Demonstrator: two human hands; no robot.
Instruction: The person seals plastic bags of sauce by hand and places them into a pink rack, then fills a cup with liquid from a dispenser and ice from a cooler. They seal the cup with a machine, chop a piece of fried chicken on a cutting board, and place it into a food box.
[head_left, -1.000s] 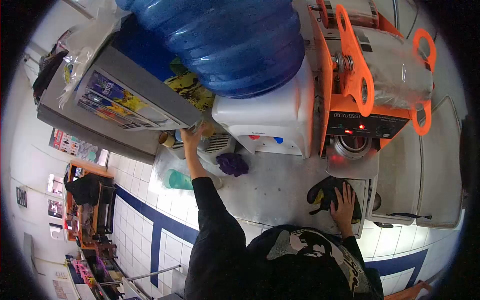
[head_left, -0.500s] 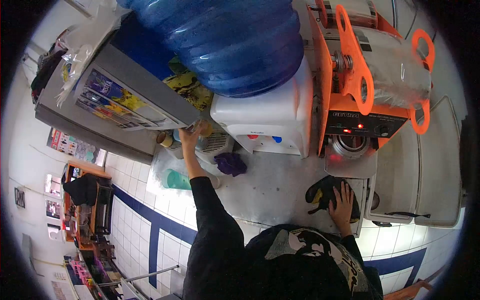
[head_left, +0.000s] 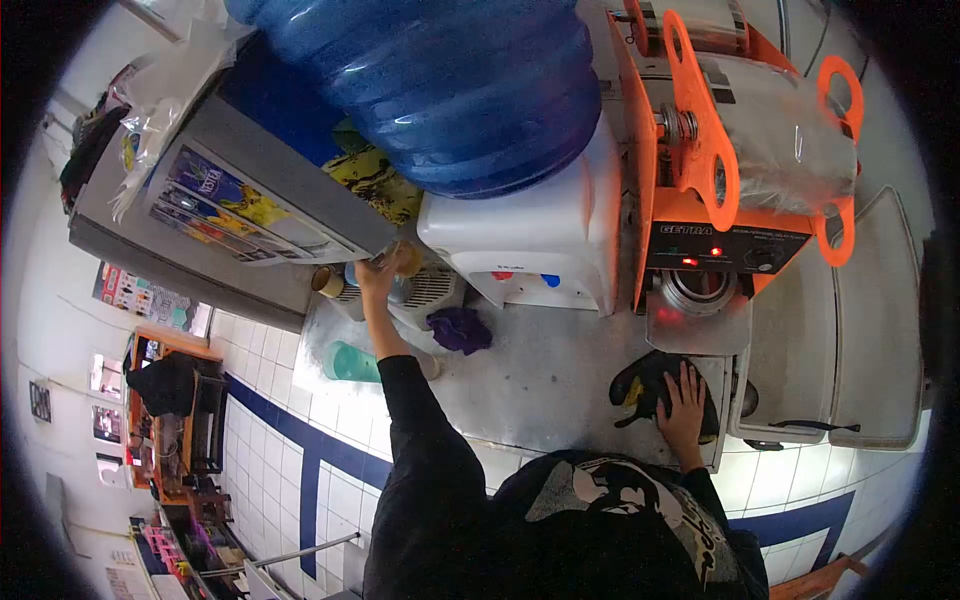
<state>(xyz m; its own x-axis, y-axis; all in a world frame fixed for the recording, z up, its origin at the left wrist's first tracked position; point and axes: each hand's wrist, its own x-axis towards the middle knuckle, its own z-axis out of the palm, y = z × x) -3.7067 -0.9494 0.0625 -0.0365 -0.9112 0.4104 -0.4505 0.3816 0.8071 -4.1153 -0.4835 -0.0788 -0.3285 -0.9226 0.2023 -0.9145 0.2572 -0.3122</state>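
Note:
My left hand [head_left: 374,278] reaches to the lower corner of the grey drink dispenser [head_left: 300,190], which carries a Nestea label. Its fingertips are partly hidden there, close to a translucent brownish piece [head_left: 408,258], and I cannot make out whether they grip anything. Beneath and beside the hand are a bluish cup [head_left: 400,290] and a tan cup [head_left: 325,281] at the dispenser's drip tray [head_left: 433,288]. My right hand [head_left: 684,404] lies flat, fingers spread, on a bunched black cloth-like item [head_left: 648,382] with a yellow patch, on the metal counter.
A purple cloth [head_left: 460,329] and a green cup [head_left: 350,361] lie on the metal counter [head_left: 545,370]. Behind it stands a white water dispenser [head_left: 530,220] with a big blue bottle [head_left: 440,90]. An orange cup-sealing machine [head_left: 730,240] and a pale plastic bin [head_left: 790,350] are at right.
The view has shifted very slightly. Both hands stay in the same places, the left at the dispenser and the right on the black item.

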